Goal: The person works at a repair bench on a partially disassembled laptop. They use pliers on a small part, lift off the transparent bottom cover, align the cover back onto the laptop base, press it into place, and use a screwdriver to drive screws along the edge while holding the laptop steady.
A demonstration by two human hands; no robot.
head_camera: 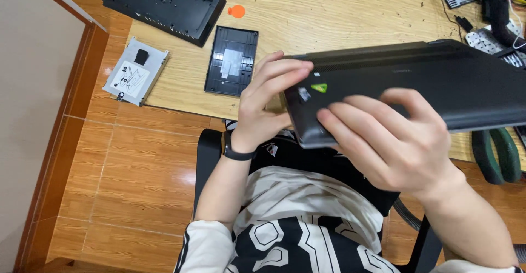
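Two hands are holding a black laptop above the edge of the desk.

In the head view, the left hand (268, 100) is gripping the near left corner of the black laptop (416, 84), fingers closed over its edge, and the right hand (392, 138) is clamping the front edge just beside it. The laptop is tilting over the wooden desk (329, 15) and is hiding part of it. Behind it, a small black cover (232, 60), a larger black tray (164, 4), a silver drive bracket (137, 71) and an orange disc (236, 11) are lying. Green-handled pliers (496, 155) are sticking out under the laptop at the right.
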